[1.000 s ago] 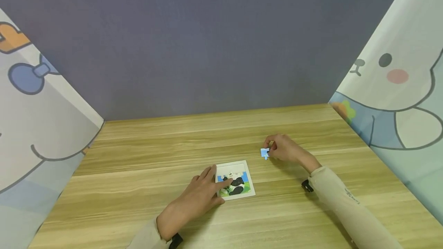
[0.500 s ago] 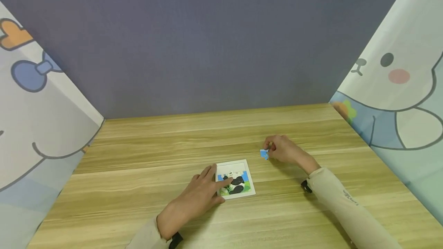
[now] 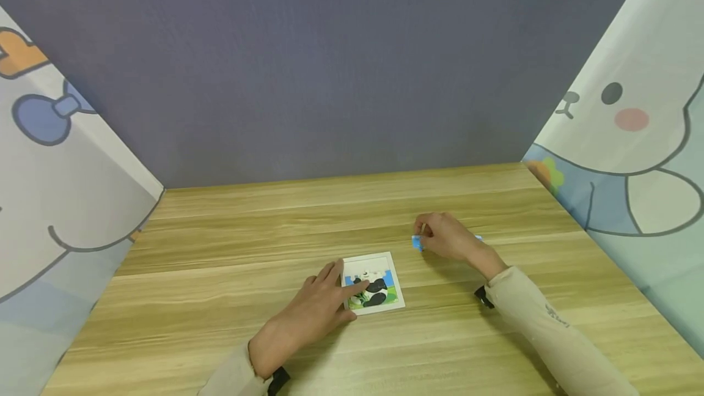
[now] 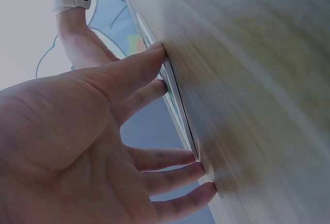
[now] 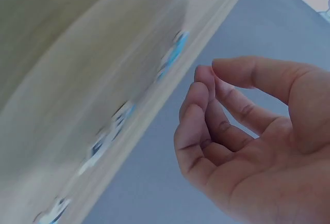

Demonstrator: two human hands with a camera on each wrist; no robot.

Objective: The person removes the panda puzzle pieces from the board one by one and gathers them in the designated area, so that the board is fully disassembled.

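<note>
Flanking a wood-grain table [image 3: 231, 225] on the left, a pale cartoon panel [image 3: 99, 188] with a blue bow [image 3: 44, 120] met a dark grey wall [image 3: 330, 66] that ran along the far side. A light left sleeve [image 3: 233, 377] entered from the near edge, a black fitting [image 3: 278, 380] at its cuff. The person's left hand [image 3: 305, 316], its fingers extended and gripping nothing, rested against the left side of a square white frame [image 3: 379, 308] near the middle of the table. Its index finger reached over the panda picture [image 3: 376, 286] inside, the thumb touched the frame's near left corner, and the other fingertips met the left edge toward the far end. Blue patches bordered the black-and-white panda, with green at the near side.

To the right and a little farther off, a small blue piece [image 3: 416, 242] showed just beside the fingertips of the right hand [image 3: 448, 237], partly hidden by them. The right thumb and bent fingers were drawn close together; whether they gripped the piece could not be told. Several flat blue-and-white pieces [image 5: 105, 141], blurred in the right wrist view, lay on the table. Farther right came a light right sleeve [image 3: 544, 322] with dark lettering, then a second panel [image 3: 660, 157] bearing a pink-cheeked cartoon animal.
</note>
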